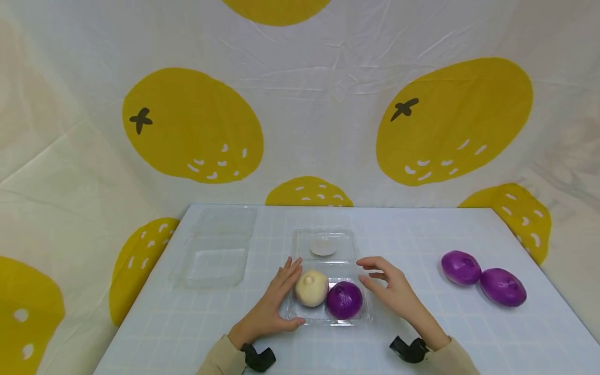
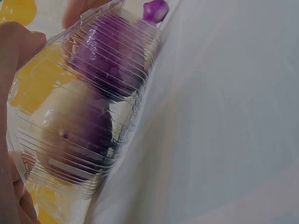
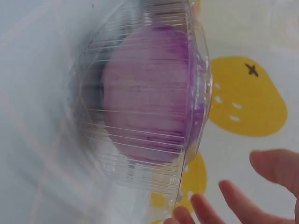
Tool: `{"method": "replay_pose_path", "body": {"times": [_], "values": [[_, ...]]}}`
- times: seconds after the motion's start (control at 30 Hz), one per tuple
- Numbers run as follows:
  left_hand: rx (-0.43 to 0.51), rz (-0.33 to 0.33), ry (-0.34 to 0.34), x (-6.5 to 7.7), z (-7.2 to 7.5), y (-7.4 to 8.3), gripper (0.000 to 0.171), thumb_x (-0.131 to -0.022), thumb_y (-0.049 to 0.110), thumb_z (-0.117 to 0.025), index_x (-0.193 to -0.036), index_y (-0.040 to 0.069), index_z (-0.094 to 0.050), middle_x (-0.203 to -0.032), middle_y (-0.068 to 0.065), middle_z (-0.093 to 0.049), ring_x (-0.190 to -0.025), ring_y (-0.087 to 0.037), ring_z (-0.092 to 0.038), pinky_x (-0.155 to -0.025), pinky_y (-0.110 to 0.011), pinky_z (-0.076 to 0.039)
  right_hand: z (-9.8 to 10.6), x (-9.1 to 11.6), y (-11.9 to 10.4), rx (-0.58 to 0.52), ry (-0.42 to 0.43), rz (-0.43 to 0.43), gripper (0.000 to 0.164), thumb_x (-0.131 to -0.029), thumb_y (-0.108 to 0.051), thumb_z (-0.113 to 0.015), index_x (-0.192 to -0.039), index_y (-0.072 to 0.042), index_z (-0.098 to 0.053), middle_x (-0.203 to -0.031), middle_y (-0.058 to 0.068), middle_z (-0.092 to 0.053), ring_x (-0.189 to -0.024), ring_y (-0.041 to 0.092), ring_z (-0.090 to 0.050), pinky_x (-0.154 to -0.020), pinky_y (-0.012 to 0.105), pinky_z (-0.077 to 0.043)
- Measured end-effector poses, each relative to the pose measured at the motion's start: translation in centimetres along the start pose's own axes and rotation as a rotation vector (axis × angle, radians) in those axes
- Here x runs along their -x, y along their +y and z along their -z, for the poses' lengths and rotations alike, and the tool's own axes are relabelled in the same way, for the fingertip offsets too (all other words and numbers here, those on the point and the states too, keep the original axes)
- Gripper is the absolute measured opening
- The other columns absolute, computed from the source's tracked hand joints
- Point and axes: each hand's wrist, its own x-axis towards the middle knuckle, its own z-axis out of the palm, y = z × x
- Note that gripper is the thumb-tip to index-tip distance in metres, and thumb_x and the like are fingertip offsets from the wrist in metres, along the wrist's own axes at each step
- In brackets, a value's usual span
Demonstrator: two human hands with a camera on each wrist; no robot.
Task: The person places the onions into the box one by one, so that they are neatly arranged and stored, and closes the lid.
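Observation:
A clear plastic clamshell box point(image 1: 349, 320) lies with its lid point(image 1: 344, 239) laid back. Inside, a round cream-coloured vegetable point(image 1: 311, 288) with a small nub sits on the left; its underside looks purple in the left wrist view. A shiny purple onion-like vegetable point(image 1: 344, 300) sits beside it on the right. My left hand point(image 1: 274, 302) rests along the box's left side, fingers extended, thumb at the front left corner. Just beyond the right side hovers my right hand point(image 1: 391, 286), thumb and fingers apart, holding nothing.
Two more purple vegetables point(image 1: 461, 267) lie side by side at the right of the table. Another clear clamshell box point(image 1: 213, 265) stands open at the back left. A patterned cloth point(image 1: 323, 130) hangs behind the white table point(image 1: 469, 344).

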Motion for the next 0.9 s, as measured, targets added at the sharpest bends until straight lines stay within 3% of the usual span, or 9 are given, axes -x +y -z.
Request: {"method": "replay_pose_path", "body": {"times": [0.1, 0.23, 0.33, 0.47, 0.57, 0.63, 0.77, 0.9], "values": [[0.004, 0.003, -0.003, -0.1, 0.0, 0.1, 0.102, -0.08, 0.044, -0.079, -0.153, -0.004, -0.027, -0.162, -0.019, -0.019, -0.149, -0.043, -0.008, -0.122, -0.05, -0.003, 0.2, -0.7, 0.1, -0.091, 0.063, -0.114, 0.031, -0.096, -0.01, -0.065, -0.125, 0.0, -0.06, -0.124, 0.019, -0.063, -0.111, 0.034, -0.061, -0.09, 0.028, -0.055], [0.003, 0.008, -0.005, -0.1, 0.0, 0.1, 0.102, -0.079, 0.044, -0.079, -0.154, -0.003, -0.027, -0.162, -0.02, -0.019, -0.149, -0.043, -0.007, -0.122, -0.049, -0.003, 0.5, -1.9, 0.4, -0.265, 0.113, -0.312, 0.041, -0.1, -0.015, -0.059, -0.136, 0.002, -0.05, -0.137, 0.023, -0.053, -0.115, 0.019, -0.059, -0.091, 0.014, -0.048], [0.0, 0.014, -0.007, -0.1, 0.0, 0.0, 0.103, -0.079, 0.043, -0.08, -0.153, -0.004, -0.027, -0.162, -0.02, -0.019, -0.15, -0.042, -0.007, -0.122, -0.046, -0.002, 0.6, -2.6, 0.8, -0.483, 0.114, -0.416, 0.051, -0.104, -0.016, -0.05, -0.146, 0.006, -0.033, -0.147, 0.025, -0.04, -0.12, 0.014, -0.054, -0.103, 0.021, -0.044], [-0.002, 0.021, -0.011, -0.1, 0.1, 0.0, 0.103, -0.078, 0.043, -0.08, -0.153, -0.004, -0.027, -0.162, -0.019, -0.019, -0.15, -0.041, -0.007, -0.122, -0.044, -0.002, 0.6, -3.2, 1.8, -0.862, 0.041, -0.455, 0.059, -0.106, -0.014, -0.034, -0.153, 0.008, -0.004, -0.157, 0.029, -0.015, -0.142, 0.03, -0.033, -0.12, 0.037, -0.023], [-0.002, 0.017, -0.008, -0.1, 0.1, 0.0, 0.103, -0.079, 0.043, -0.08, -0.153, -0.004, -0.027, -0.162, -0.019, -0.019, -0.15, -0.042, -0.007, -0.122, -0.045, -0.002, 0.3, -3.5, 2.6, -1.109, -0.028, -0.473, 0.062, -0.106, -0.012, -0.026, -0.153, 0.007, 0.01, -0.161, 0.028, -0.001, -0.15, 0.035, -0.009, -0.123, 0.038, -0.01], [-0.005, 0.012, -0.004, -0.1, 0.1, -0.1, 0.103, -0.079, 0.043, -0.08, -0.153, -0.005, -0.027, -0.162, -0.02, -0.019, -0.15, -0.042, -0.007, -0.122, -0.045, -0.002, -0.1, -3.6, 3.0, -1.22, -0.052, -0.486, 0.063, -0.105, -0.01, -0.025, -0.153, 0.006, 0.014, -0.162, 0.026, 0.005, -0.151, 0.034, -0.002, -0.123, 0.037, -0.007], [-0.006, 0.01, -0.001, -0.1, 0.1, -0.1, 0.103, -0.078, 0.043, -0.08, -0.152, -0.006, -0.028, -0.162, -0.02, -0.02, -0.149, -0.042, -0.008, -0.122, -0.048, -0.003, -0.9, -3.6, 4.0, -1.278, -0.111, -0.488, 0.066, -0.103, -0.002, -0.026, -0.153, 0.003, 0.017, -0.163, 0.023, 0.009, -0.151, 0.032, 0.002, -0.123, 0.035, -0.005], [-0.007, 0.014, -0.004, 0.0, 0.1, 0.0, 0.103, -0.078, 0.043, -0.08, -0.153, -0.005, -0.028, -0.162, -0.019, -0.019, -0.149, -0.042, -0.008, -0.121, -0.052, -0.004, -1.5, -3.2, 5.1, -1.211, -0.162, -0.449, 0.068, -0.101, 0.006, -0.029, -0.155, 0.002, 0.012, -0.164, 0.022, 0.004, -0.152, 0.031, -0.001, -0.122, 0.036, -0.006]]}}
